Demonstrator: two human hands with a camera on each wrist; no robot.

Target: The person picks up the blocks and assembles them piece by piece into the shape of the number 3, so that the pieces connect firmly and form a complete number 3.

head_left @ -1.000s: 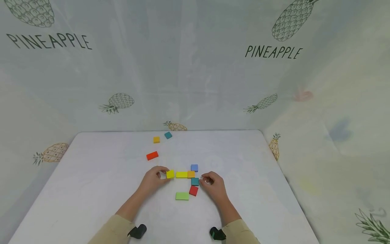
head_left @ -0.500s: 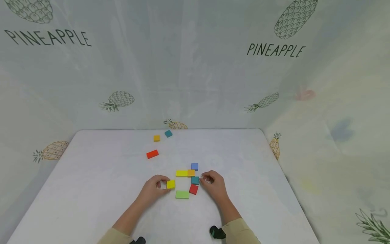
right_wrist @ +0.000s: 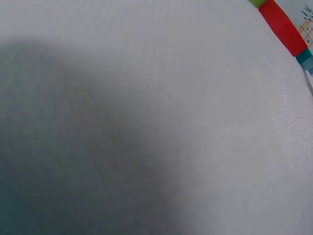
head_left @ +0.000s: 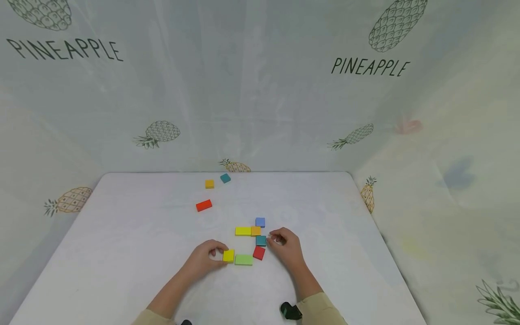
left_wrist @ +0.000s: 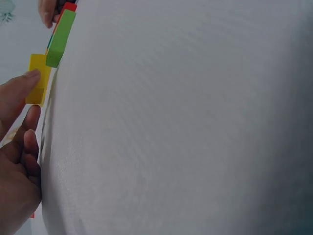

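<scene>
My left hand [head_left: 207, 256] pinches a yellow block [head_left: 228, 256] between thumb and fingers, at the left end of a lime green block [head_left: 243, 260]. In the left wrist view the yellow block [left_wrist: 37, 81] stands close by the green one [left_wrist: 61, 39]. Loosely curled, my right hand [head_left: 287, 246] rests beside a teal block [head_left: 261, 240], its fingertips right at the block's right side. A red block [head_left: 259, 253] lies askew below the teal one. Above are an orange block [head_left: 255, 231], a long yellow block [head_left: 243, 231] and a blue block [head_left: 260, 222].
Farther back on the white table [head_left: 142, 216] lie a long red block [head_left: 204, 205], a yellow-orange block [head_left: 209, 184] and another teal block [head_left: 225, 178]. A pineapple-print cloth [head_left: 252, 90] hangs behind the table.
My left hand has brought the yellow block toward the person, from beside the long yellow block down to the green block's left end. The right hand has stayed by the teal block.
</scene>
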